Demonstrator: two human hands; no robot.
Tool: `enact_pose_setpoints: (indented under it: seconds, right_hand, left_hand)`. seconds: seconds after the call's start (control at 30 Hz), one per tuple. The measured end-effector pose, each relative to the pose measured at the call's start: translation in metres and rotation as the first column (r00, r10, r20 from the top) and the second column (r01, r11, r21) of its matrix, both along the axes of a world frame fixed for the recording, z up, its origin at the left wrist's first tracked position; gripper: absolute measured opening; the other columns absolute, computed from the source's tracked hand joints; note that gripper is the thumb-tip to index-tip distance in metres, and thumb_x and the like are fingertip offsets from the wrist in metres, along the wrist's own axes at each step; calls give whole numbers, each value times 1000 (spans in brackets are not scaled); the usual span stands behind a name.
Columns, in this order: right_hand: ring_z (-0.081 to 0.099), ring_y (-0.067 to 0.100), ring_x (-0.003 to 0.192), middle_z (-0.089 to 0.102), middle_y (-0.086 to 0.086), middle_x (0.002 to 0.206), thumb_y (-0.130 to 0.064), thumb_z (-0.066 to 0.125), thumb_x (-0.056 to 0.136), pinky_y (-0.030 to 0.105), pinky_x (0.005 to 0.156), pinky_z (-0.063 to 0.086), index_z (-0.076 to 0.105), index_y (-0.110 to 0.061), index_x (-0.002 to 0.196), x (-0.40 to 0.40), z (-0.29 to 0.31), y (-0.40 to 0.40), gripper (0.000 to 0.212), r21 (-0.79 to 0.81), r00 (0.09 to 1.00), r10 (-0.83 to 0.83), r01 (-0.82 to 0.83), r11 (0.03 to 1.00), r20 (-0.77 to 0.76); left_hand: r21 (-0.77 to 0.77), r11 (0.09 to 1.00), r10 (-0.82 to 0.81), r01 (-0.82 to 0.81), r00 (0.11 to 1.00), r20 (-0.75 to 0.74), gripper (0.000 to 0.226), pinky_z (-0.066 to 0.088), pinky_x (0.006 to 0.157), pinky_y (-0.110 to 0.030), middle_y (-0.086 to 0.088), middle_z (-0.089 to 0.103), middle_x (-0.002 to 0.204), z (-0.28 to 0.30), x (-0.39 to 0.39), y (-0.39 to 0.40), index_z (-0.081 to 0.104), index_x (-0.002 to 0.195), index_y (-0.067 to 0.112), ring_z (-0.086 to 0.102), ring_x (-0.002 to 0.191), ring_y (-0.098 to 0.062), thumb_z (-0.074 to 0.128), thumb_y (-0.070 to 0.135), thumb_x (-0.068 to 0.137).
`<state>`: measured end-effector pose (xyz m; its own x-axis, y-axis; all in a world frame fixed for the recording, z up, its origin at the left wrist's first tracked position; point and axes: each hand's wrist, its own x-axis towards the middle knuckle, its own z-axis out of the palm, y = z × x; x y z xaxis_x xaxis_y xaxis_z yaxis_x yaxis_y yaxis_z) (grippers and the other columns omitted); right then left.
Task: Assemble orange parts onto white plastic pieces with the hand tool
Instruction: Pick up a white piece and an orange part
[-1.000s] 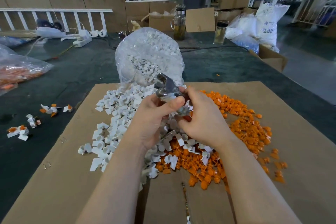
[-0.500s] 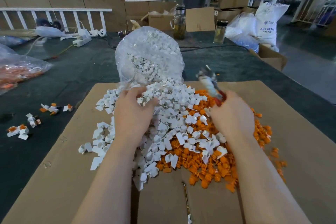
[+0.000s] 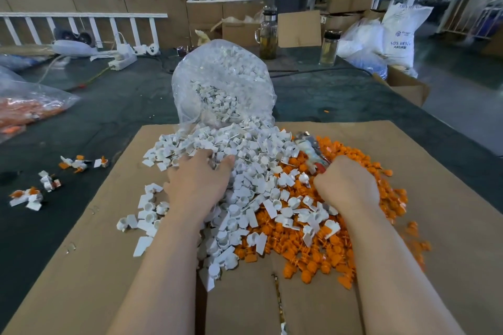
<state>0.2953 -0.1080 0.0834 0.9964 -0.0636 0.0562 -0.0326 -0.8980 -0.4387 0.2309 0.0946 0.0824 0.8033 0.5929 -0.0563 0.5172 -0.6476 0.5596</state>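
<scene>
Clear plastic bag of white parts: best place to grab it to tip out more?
Probably the rounded closed far end of the clear plastic bag, from above and behind. Its mouth lies open toward the white plastic pieces on the cardboard sheet, so lifting there should pour forward.

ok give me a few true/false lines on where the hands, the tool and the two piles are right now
1. The right hand holds the tool. True.
2. The left hand lies on the orange parts. False: it lies on the white pieces.
3. The white pieces spill from a clear bag. True.
4. Both piles lie on bare table. False: they lie on cardboard.
5. The orange parts lie mostly left of the white pieces. False: they lie mostly right.
</scene>
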Motion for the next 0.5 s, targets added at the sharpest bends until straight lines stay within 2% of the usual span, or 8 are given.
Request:
enact_pose_setpoints:
  seconds: [0.07, 0.13, 0.2, 0.23, 0.3, 0.37, 0.5]
  right_hand:
    - [42, 12, 57, 47, -2, 70, -23, 59, 89, 28, 49, 34, 48, -13, 92, 4, -6, 6, 15, -65, 999, 38, -38, 997, 3]
    - [46, 12, 59, 50, -3, 73, -26, 60, 88, 27, 46, 32, 49, -15, 96, 6, -9, 10, 17, -74, 997, 79, -77, 994, 19]
    - [48, 13, 60, 52, -2, 74, -27, 61, 87, 26, 46, 32, 52, -15, 98, 9, -11, 12, 18, -56, 994, 100, -98, 994, 36]
    - [48, 13, 60, 52, -3, 74, -27, 61, 87, 26, 46, 31, 52, -16, 95, 9, -12, 13, 16, -47, 994, 99, -97, 994, 46]
    - [48, 12, 60, 52, -3, 72, -27, 61, 86, 26, 46, 31, 50, -18, 83, 10, -14, 12, 15, -46, 994, 97, -95, 994, 56]
    - [47, 12, 59, 51, -3, 70, -26, 61, 87, 26, 45, 30, 44, -21, 73, 10, -13, 12, 23, -55, 993, 99, -96, 994, 58]
    - [51, 13, 62, 54, -2, 71, -24, 60, 88, 26, 46, 34, 48, -21, 73, 11, -13, 12, 20, -2, 992, 114, -114, 993, 62]
  left_hand:
    - [-9, 999, -31, 32, 996, 87, 51, 38, 106, -51, -10, 51, 139, 0, 0, -1, 55, 134, 29, 44, 129, -34, 49, 60, 94]
    - [-31, 995, -82, 91, 970, 229, 30, 43, 95, -34, -6, 54, 131, 0, 2, -2, 63, 124, 29, 55, 108, -21, 57, 40, 96]
    - [-10, 989, -137, 147, 941, 308, 23, 38, 80, -23, 1, 59, 121, -1, 3, -5, 68, 115, 28, 53, 88, -9, 57, 20, 96]
    - [5, 987, -153, 160, 934, 322, 23, 35, 77, -20, 4, 60, 116, -2, 3, -6, 69, 112, 28, 51, 85, -6, 57, 16, 96]
    - [42, 987, -162, 157, 929, 334, 21, 33, 75, -19, 6, 60, 106, -3, 4, -8, 70, 109, 27, 49, 86, -6, 59, 16, 95]
    - [60, 988, -152, 140, 926, 345, 17, 36, 76, -21, 8, 61, 102, -3, 4, -9, 72, 106, 27, 52, 88, -7, 62, 18, 94]
    - [11, 995, -98, 102, 904, 416, 10, 48, 72, -28, 8, 70, 94, -1, 3, -11, 74, 99, 27, 64, 82, -13, 68, 24, 91]
